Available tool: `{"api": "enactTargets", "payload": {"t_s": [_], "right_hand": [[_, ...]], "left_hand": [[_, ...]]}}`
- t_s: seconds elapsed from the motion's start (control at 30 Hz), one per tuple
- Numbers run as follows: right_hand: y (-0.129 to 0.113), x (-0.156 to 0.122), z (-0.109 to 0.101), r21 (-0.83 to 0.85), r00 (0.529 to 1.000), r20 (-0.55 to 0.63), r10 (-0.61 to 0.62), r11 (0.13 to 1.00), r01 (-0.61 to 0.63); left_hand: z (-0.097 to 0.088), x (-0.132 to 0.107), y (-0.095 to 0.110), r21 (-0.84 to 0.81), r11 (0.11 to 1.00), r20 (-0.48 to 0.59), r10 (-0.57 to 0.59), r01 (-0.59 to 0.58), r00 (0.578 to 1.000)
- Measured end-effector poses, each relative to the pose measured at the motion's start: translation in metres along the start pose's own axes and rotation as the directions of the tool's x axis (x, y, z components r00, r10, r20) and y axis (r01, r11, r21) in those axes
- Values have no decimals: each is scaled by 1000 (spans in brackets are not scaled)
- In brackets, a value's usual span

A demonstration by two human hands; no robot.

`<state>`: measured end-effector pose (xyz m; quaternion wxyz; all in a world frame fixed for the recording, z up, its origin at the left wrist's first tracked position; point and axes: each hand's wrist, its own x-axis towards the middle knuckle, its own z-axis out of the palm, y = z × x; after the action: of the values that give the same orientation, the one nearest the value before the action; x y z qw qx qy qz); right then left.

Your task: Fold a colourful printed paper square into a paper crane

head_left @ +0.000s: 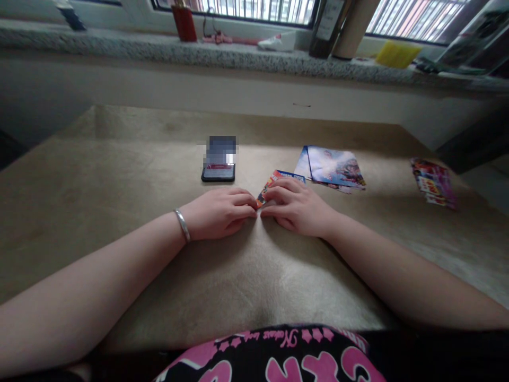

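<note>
A small, colourful card [274, 177], red and orange with a blue edge, lies at a slant on the table in front of me. My right hand [298, 207] rests over it with curled fingers and hides much of its lower part. My left hand [222, 212], with a silver bangle at its wrist, has its fingers bent together and its fingertips at the card's left corner. The fingertips of both hands almost meet there. How firmly each one pinches the card is hard to make out.
Beyond my left hand lies a dark phone [218, 172], its screen partly blurred. Large picture cards [336, 165] overlap to the right of the small card. Several red and pink packets [433, 183] lie near the table's right side. A stone windowsill [238, 55] holds assorted objects.
</note>
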<state>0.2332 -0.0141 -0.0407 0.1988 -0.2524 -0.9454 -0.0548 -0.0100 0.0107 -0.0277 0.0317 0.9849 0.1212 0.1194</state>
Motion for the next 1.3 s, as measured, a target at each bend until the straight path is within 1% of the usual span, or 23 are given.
{"api": "enactTargets", "payload": {"t_s": [0.17, 0.3, 0.43, 0.57, 0.77, 0.97, 1.13, 1.3], "right_hand": [[2, -4, -2, -16, 1000, 7, 29, 999, -29], [5, -7, -3, -2, 998, 55, 36, 999, -36], [8, -8, -5, 11, 997, 70, 41, 999, -42], [7, -7, -8, 38, 996, 79, 39, 998, -42], [10, -9, -10, 47, 991, 132, 25, 998, -32], [11, -12, -13, 13, 994, 95, 45, 999, -46], [15, -16, -18, 2, 995, 91, 47, 999, -48], [18, -19, -17, -7, 993, 106, 52, 999, -52]], "left_hand": [[3, -1, -1, -37, 999, 2, -14, 14, 1000], [3, -1, -2, -49, 998, 18, -32, 33, 999], [3, -1, -1, -68, 997, 16, -21, 22, 1000], [3, -2, -2, -70, 997, 8, -21, 21, 1000], [3, -2, -3, -70, 997, 12, -23, 24, 1000], [4, -3, -3, -78, 996, 19, -38, 40, 999], [6, -5, -4, -81, 996, 15, -37, 38, 999], [6, -5, -4, -85, 996, 17, -39, 40, 999]]}}
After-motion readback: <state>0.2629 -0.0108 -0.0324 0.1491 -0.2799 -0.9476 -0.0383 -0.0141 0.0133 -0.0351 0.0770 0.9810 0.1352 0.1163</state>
